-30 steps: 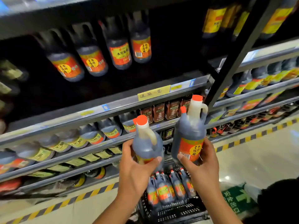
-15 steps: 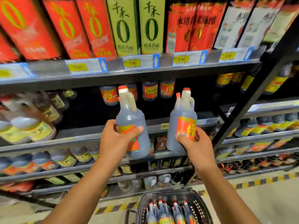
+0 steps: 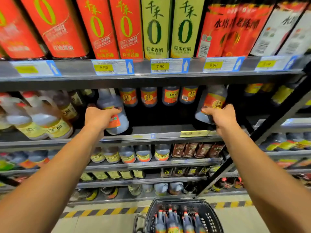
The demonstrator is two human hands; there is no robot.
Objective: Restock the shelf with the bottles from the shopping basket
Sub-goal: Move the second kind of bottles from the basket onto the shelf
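My left hand (image 3: 98,117) grips a dark vinegar bottle (image 3: 113,105) with an orange label, its base at the front edge of the middle shelf (image 3: 168,132). My right hand (image 3: 219,116) grips a second, matching bottle (image 3: 212,101) held inside the same shelf bay at the right, slightly tilted. Both bottle tops are hidden behind the shelf above. Several like bottles (image 3: 159,96) stand at the back of that bay. On the floor below, a black shopping basket (image 3: 152,211) holds several more bottles (image 3: 176,221) with orange caps.
The shelf above (image 3: 151,78) carries price tags and tall red and green cartons. Pale jugs (image 3: 42,118) crowd the middle shelf at the left. A slanted black upright (image 3: 276,118) borders the bay on the right. Lower shelves hold small bottles; yellow-black tape (image 3: 107,211) lines the floor.
Both hands have lifted their bottles from above the basket and pushed them forward and apart into the middle shelf bay. The view has tilted up.
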